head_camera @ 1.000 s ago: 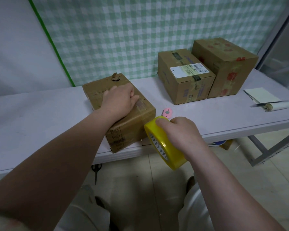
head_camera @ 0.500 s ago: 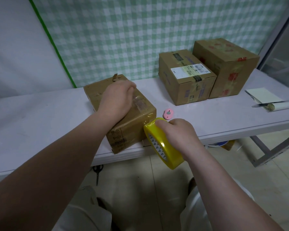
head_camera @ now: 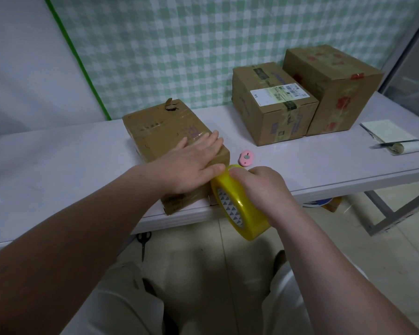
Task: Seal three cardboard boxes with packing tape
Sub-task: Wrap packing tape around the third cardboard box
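A flat cardboard box (head_camera: 160, 131) lies near the table's front edge, with clear tape glinting along its top. My left hand (head_camera: 191, 163) rests flat on the box's near right corner, fingers straight. My right hand (head_camera: 264, 189) grips a yellow roll of packing tape (head_camera: 240, 209) held just off the box's near right corner, over the table edge. Two more cardboard boxes stand at the back right: one with a white label (head_camera: 273, 105) and a taller one with red flower prints (head_camera: 331, 88).
A small pink cutter (head_camera: 246, 158) lies on the white table (head_camera: 58, 160) right of the near box. A notepad (head_camera: 387, 131) with a paper roll and pen sits at the far right. Scissors (head_camera: 143, 243) lie on the floor under the table.
My left hand has slid from the box's top middle toward its near right corner and flattened out. The tape roll stays by that corner in my right hand.
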Tool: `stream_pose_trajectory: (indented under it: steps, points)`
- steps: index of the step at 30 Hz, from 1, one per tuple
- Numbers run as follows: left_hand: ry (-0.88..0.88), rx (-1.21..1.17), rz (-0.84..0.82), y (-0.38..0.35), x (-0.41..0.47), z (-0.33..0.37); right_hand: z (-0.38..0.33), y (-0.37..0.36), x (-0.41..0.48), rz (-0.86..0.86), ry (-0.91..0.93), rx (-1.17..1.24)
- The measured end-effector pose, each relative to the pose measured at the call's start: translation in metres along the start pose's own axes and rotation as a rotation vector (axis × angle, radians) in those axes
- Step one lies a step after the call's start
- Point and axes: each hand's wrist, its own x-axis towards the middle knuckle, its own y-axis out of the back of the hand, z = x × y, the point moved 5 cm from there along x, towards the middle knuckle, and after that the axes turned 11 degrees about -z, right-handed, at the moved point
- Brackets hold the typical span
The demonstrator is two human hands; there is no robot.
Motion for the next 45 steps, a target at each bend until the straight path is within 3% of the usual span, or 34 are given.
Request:
stream_pose_trajectory:
  steps: [25,33,38,45]
  points:
    - [0.306,-0.11,0.081,0.01,0.011,-0.024,0.002,-0.006,0.001,-0.042,-0.014,0.106]
    - [0.302,-0.068,0.072,0.004,-0.011,-0.023,0.016,-0.029,-0.01,-0.213,-0.007,0.376]
    - [0.246,0.072,0.168,0.0,-0.025,-0.009,0.014,-0.049,-0.023,-0.322,0.007,0.47]
    - [0.19,-0.04,0.204,-0.009,-0.032,-0.01,0.009,-0.065,-0.031,-0.437,0.081,0.549]
